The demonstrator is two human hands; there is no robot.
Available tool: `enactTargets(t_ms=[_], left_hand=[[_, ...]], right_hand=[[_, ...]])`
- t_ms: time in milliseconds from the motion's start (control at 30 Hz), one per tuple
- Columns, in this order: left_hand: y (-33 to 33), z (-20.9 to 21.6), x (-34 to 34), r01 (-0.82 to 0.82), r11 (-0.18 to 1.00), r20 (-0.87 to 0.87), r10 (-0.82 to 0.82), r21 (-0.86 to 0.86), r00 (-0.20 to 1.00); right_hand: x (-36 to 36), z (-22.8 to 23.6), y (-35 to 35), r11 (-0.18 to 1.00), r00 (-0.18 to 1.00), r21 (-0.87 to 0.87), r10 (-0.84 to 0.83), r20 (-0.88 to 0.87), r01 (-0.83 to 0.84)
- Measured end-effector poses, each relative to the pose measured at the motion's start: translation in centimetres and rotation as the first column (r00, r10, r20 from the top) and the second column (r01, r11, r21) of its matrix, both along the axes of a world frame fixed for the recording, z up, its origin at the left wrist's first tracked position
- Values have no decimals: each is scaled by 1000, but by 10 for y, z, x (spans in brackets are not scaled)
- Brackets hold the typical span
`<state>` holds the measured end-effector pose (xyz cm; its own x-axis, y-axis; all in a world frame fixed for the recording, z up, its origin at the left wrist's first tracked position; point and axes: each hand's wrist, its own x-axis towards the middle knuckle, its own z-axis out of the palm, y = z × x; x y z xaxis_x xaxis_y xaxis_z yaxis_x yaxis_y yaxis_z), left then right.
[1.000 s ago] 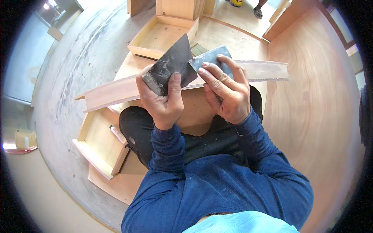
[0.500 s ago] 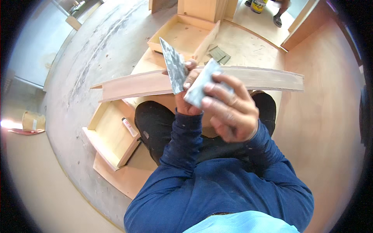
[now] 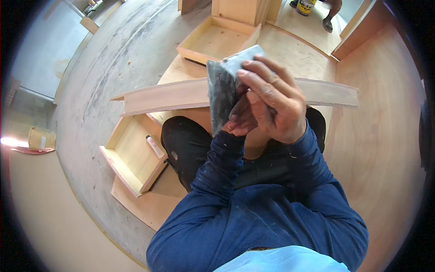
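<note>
My left hand grips a thin flat scraper plate, dark grey and smeared, held steeply on edge. A second flat scraper plate, paler blue-grey, is held by my right hand with the fingers stretched along it. The two plates meet near their upper edges. Both hands are raised in front of me above a long pale wooden board that lies crosswise by my knees. My right hand partly covers the left hand's fingers.
At the left stands a shallow wooden drawer with a white tube in it. Another wooden drawer lies beyond the board. A wooden panel spreads at the right. Another person's foot and a yellow can show at the far right.
The right hand's plate has moved up and forward and now meets the left plate. The left plate has turned steeper. Greyish pads beyond the board are now hidden.
</note>
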<state>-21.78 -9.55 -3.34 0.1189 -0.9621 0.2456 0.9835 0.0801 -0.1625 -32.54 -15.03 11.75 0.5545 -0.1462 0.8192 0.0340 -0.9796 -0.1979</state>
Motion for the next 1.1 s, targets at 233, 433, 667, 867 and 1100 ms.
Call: enactTargets(t_ms=[233,433,667,867,1100], left_hand=[[-13,-18,-11,-206,903,41,206,378,978],[-22,-13,-2,-81,996,56,79,27,995],[-34,2,8,118,912,150,-63,-392,987],[-40,18,11,316,667,270,-176,-674,947],[-8,39,31,-605,750,487,436,268,757]], right_hand=[[-15,-12,33,987,967,-26,148,-208,-157],[-2,-12,36,986,956,-90,109,-272,-138],[0,0,26,987,969,-115,86,-231,-115],[-1,15,-7,997,997,46,-60,-47,62],[-44,-18,-49,617,978,787,-158,135,-9]])
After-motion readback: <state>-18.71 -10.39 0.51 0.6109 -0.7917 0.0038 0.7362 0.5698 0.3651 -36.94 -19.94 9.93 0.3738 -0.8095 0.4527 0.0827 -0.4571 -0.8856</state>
